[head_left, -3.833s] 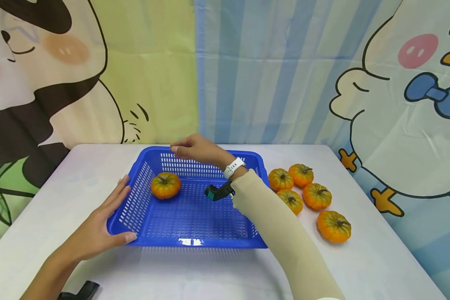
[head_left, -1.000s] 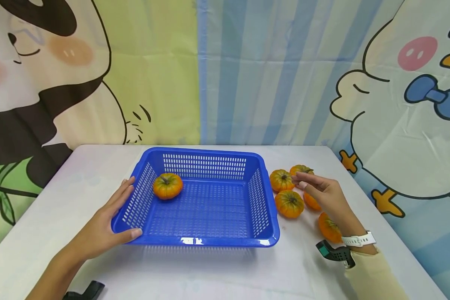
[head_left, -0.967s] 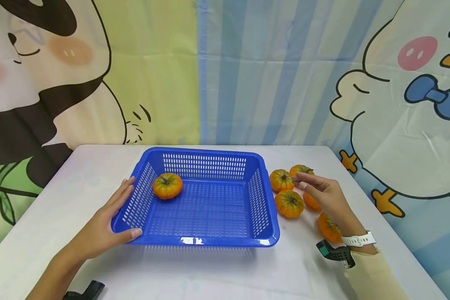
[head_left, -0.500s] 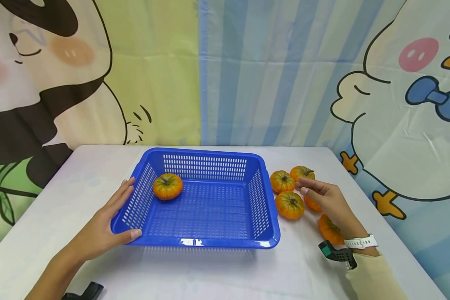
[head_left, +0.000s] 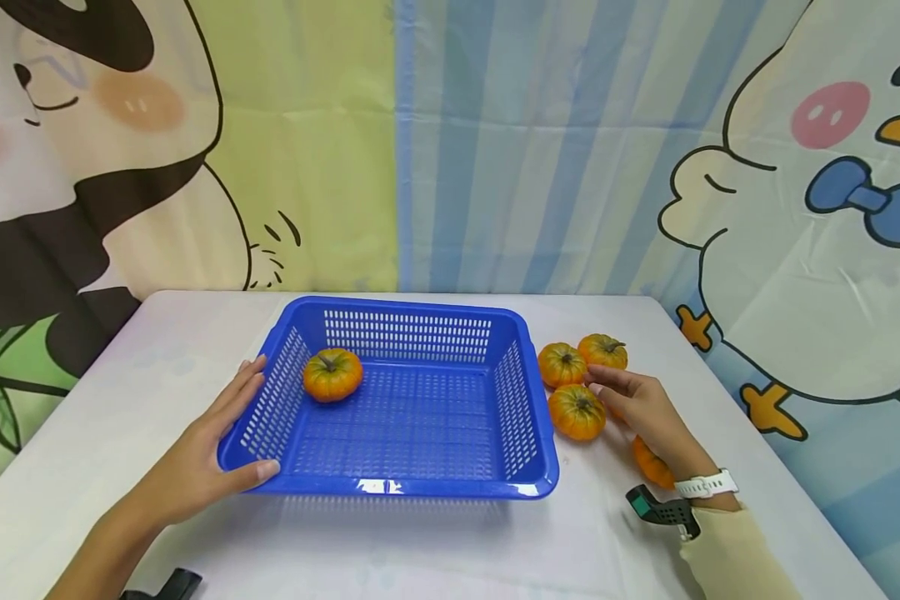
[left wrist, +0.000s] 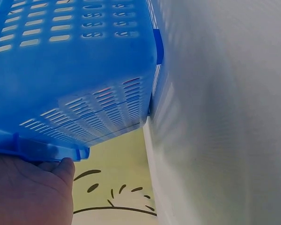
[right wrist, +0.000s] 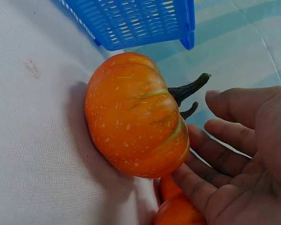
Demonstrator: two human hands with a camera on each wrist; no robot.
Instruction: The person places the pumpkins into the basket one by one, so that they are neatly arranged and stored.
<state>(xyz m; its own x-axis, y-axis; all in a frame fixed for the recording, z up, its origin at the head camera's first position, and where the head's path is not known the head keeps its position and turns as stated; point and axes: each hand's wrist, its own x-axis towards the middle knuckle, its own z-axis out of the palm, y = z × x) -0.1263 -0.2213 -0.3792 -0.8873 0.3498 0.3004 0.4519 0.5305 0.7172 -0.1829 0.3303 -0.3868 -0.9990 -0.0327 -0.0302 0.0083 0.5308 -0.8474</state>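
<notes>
My left hand rests on the left end of the blue plastic basket, its long fingers fairly straight along the side and the thumb on the front rim. One small orange pumpkin sits inside, toward the left. Right of the basket, my right hand is low among several similar pumpkins, holding none. Its fingertips are right beside the pumpkin nearest the basket. In the right wrist view, the thumb and spread fingers are next to that pumpkin's dark stem. The hand partly hides two pumpkins behind it.
Two more pumpkins, one by the basket and one farther back, sit beyond the right hand. A partly covered pumpkin lies under the right wrist. The white-covered table ends at a cartoon-print curtain.
My right hand has gone from above the basket's back rim to the pumpkins on the right, then dropped slightly lower among them. The left hand and the pumpkin in the basket have stayed put.
</notes>
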